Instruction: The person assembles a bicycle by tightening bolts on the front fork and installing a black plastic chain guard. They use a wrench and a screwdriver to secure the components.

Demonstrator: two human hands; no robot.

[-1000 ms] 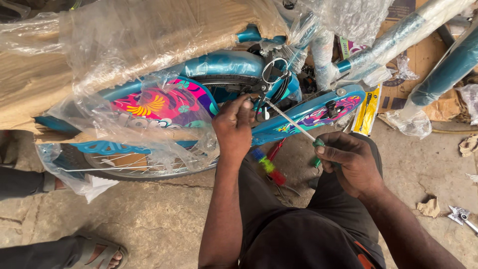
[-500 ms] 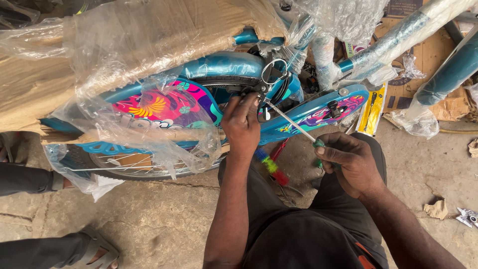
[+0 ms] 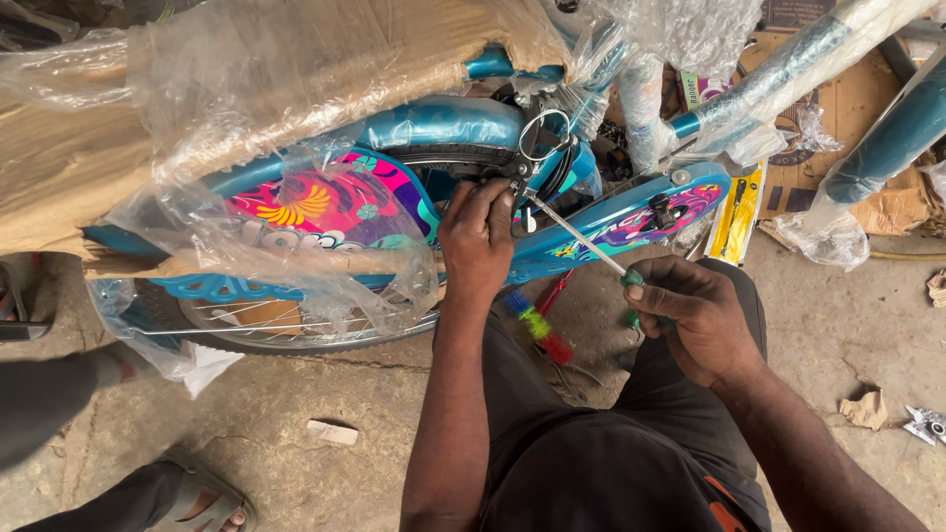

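the left hand (image 3: pixel 477 236) reaches up to the teal bicycle (image 3: pixel 443 128) and presses its fingertips against the dark brake part (image 3: pixel 493 172) just above the rear wheel, fingers curled onto it in a closed grip. the right hand (image 3: pixel 695 315) is wrapped tight around the green handle of a screwdriver (image 3: pixel 581 239), whose thin metal shaft slants up and left so that its tip meets the same brake part, just beside the left fingertips. the bicycle lies on its side across the upper half of the view, much of it under clear plastic wrap (image 3: pixel 246 118) and brown cardboard (image 3: pixel 69 167); a bright pink and orange flowered chain guard (image 3: pixel 315 207) shows through the wrap left of the left hand. a second patterned panel (image 3: pixel 641 217) in blue and pink runs behind the screwdriver shaft. a round metal ring (image 3: pixel 545 133) stands just above the brake. below the hands, coloured beads (image 3: pixel 537 325) in blue, green and red sit near the spokes. the person's dark shorts (image 3: pixel 601 463) fill the bottom of the view. on the dusty concrete floor (image 3: pixel 325 473) another person's sandalled foot (image 3: pixel 197 498) rests at the lower left, well apart from the hands.
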